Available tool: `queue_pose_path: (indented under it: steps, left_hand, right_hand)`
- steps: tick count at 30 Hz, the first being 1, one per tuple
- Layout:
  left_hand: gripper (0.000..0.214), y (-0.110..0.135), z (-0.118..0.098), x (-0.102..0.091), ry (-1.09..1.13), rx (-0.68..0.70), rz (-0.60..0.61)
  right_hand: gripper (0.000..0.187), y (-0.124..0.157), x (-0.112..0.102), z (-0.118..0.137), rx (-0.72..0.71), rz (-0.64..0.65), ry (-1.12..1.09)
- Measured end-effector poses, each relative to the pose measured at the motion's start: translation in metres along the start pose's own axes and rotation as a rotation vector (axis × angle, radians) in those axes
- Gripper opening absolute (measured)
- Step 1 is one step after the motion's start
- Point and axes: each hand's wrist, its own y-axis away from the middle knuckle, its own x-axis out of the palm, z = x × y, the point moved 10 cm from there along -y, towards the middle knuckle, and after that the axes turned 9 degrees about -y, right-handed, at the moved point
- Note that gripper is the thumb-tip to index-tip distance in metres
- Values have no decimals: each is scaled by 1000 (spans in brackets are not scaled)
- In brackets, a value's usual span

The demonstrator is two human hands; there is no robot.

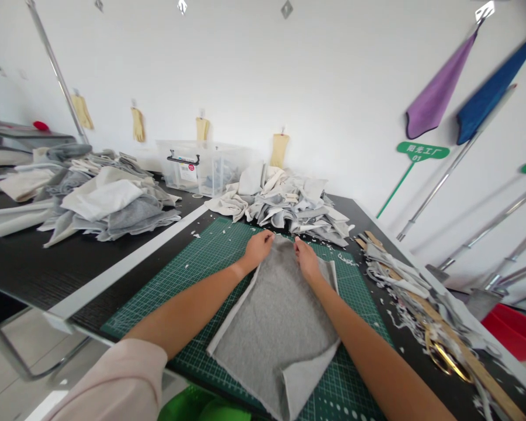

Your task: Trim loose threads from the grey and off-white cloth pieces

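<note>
A folded piece of grey fleece-backed fabric (274, 327) lies on the green cutting mat (193, 263), its paler underside turned back at the near corner. My left hand (258, 248) pinches the fabric's far left edge. My right hand (307, 261) grips the far right edge, with the fingertips close to the left hand. Behind the hands, a heap of grey and cream fabric offcuts (284, 204) sits just past the mat.
Gold-handled scissors (445, 359) and a wooden ruler (456, 316) lie among scraps on the black table (394, 257) at right. A clear plastic bin (197, 169) and stacked fabric (105, 199) stand beyond. A red tub (515, 330) sits low at right.
</note>
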Motion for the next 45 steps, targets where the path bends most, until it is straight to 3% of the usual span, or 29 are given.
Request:
queue_pose_path:
  steps: [3,7,13,15,17,19,23,26,29,36,42,45]
  left_hand:
    - [26,3,3,-9,-163,-59,-5]
    - [27,4,5,-20,-392,-102,95]
    - [28,11,16,-38,-689,-107,282]
    - [29,12,12,-47,-727,-119,257]
    - [32,10,-7,-55,-754,-71,173]
    - [30,12,-39,-49,-720,72,148]
    - [32,41,-108,1,-482,469,355]
    - [43,67,-124,27,-451,516,424]
    - [46,79,-119,32,-537,443,403]
    - [30,79,-95,11,-658,276,485]
    - [20,69,-68,3,-644,200,501]
    - [18,61,-64,-2,-640,174,498]
  right_hand:
    - [52,-4,-1,-2,18,15,-19]
    - [55,-9,-9,-4,24,30,1]
    - [56,7,-40,-15,35,50,110]
    - [56,17,-53,-21,49,57,164]
    - [56,26,-66,-25,65,55,224]
    - [55,31,-78,-26,81,43,273]
    - [50,33,-98,-29,131,8,387]
    - [41,33,-107,-37,194,0,578]
    - [36,38,-106,-43,222,50,731]
    - [35,46,-102,-34,191,43,881]
    - [44,44,-110,-43,275,28,829]
    - [37,40,-107,-49,266,60,714]
